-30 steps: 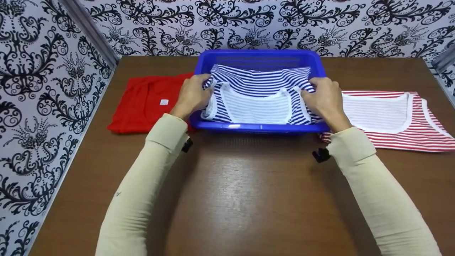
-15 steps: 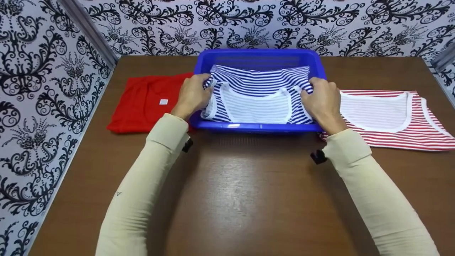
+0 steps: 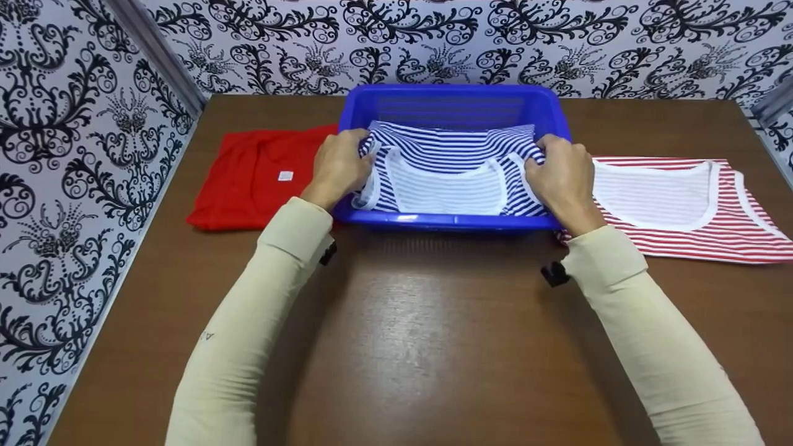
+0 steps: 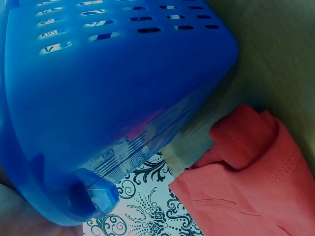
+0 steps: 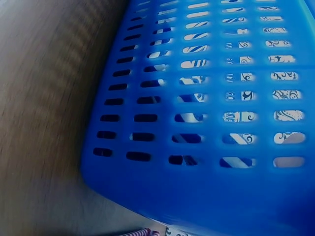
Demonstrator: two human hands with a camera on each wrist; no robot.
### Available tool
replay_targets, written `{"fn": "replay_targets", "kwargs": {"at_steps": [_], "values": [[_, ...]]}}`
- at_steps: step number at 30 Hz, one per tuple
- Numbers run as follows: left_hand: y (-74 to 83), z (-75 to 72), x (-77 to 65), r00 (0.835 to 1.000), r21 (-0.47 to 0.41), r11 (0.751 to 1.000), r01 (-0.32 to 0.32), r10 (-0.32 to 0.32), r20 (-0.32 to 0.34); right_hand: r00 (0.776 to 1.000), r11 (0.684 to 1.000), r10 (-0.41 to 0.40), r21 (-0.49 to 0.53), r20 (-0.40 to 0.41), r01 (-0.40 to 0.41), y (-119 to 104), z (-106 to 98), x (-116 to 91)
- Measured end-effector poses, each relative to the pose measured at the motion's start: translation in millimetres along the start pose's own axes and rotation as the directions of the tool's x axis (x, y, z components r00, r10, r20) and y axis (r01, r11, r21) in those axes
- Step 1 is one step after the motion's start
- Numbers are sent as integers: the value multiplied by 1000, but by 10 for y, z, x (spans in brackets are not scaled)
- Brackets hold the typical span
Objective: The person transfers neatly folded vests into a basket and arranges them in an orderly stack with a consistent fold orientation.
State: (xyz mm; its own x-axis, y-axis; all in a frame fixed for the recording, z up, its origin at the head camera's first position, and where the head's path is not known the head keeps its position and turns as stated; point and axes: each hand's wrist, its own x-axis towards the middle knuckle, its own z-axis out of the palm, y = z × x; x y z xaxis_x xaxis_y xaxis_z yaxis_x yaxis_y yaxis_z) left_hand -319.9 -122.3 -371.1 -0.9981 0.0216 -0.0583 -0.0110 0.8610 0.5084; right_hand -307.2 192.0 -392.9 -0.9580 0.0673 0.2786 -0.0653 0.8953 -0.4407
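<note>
A folded blue-and-white striped tank top (image 3: 449,148) with white trim lies in a blue plastic basket (image 3: 452,220), below the rim at the back. My left hand (image 3: 341,162) reaches over the basket's left side and grips the top's left edge, thumb on the upper side. At the opposite edge my right hand (image 3: 562,173) pinches the cloth the same way, its other fingers hidden. Both wrist views are mostly filled by the slotted basket wall (image 4: 113,83), with bits of striped cloth showing through the slots in the right wrist view.
Left of the basket lies a folded red garment (image 3: 248,186) with a small white label (image 3: 285,176). A folded red-and-white striped tank top (image 3: 694,241) lies to the right, partly behind my right hand. The brown table (image 3: 403,347) meets a patterned wall (image 3: 433,43) behind the basket.
The back edge of the blue-striped tank top has sunk lower in the basket and its middle sags a little more. Both hands keep their hold, the left shifting slightly to the right.
</note>
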Motion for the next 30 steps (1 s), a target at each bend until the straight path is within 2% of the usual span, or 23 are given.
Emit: {"fn": "replay_targets", "kwargs": {"at_steps": [10,17,25,27,30], "values": [[1,18,-19,998,37,998,-53,54,-23,1000,1000,-6,-11,-16,6,6,9,-11],[-8,30,-46,997,42,997,-69,71,-39,999,999,2,41,-40,0,6,29,-11],[-21,93,-102,972,149,974,-170,190,-136,987,989,-115,78,-110,124,23,64,-22],[-13,105,-113,967,172,967,-187,212,-141,983,983,-154,84,-104,163,33,67,-24],[1,108,-125,968,194,961,-196,222,-118,976,972,-206,99,-67,212,45,66,-19]]}}
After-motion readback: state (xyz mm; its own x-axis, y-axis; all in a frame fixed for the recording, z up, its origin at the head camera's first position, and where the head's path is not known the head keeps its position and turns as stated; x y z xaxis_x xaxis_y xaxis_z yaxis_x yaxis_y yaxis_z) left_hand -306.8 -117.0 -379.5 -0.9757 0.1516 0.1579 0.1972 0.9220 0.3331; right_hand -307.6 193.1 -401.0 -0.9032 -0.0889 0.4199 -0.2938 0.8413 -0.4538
